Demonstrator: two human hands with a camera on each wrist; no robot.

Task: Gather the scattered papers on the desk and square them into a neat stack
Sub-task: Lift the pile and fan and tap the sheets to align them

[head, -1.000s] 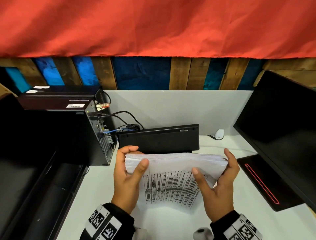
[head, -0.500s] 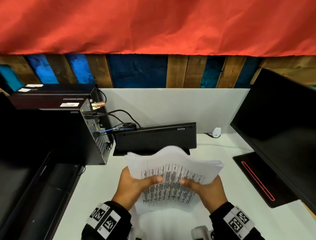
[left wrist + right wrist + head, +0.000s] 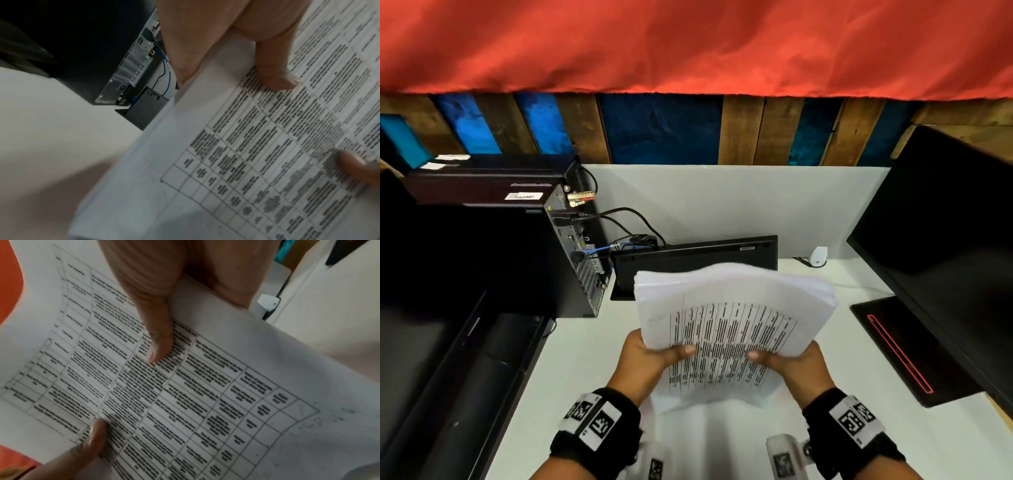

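White printed sheets, a thick stack of table-covered paper (image 3: 726, 329), are now gripped at the near edge by the left hand (image 3: 650, 359) and right hand (image 3: 796, 365), thumbs curled on top, lifted and tilted upright above the pale desk (image 3: 571, 370) from the earlier side-held squaring, edges still fanned.

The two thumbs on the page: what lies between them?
Only the printed table on the top sheet of the paper stack lies between the left hand and right hand thumbs, seen in the head view.

Matt printed paper stack (image 3: 732, 329)
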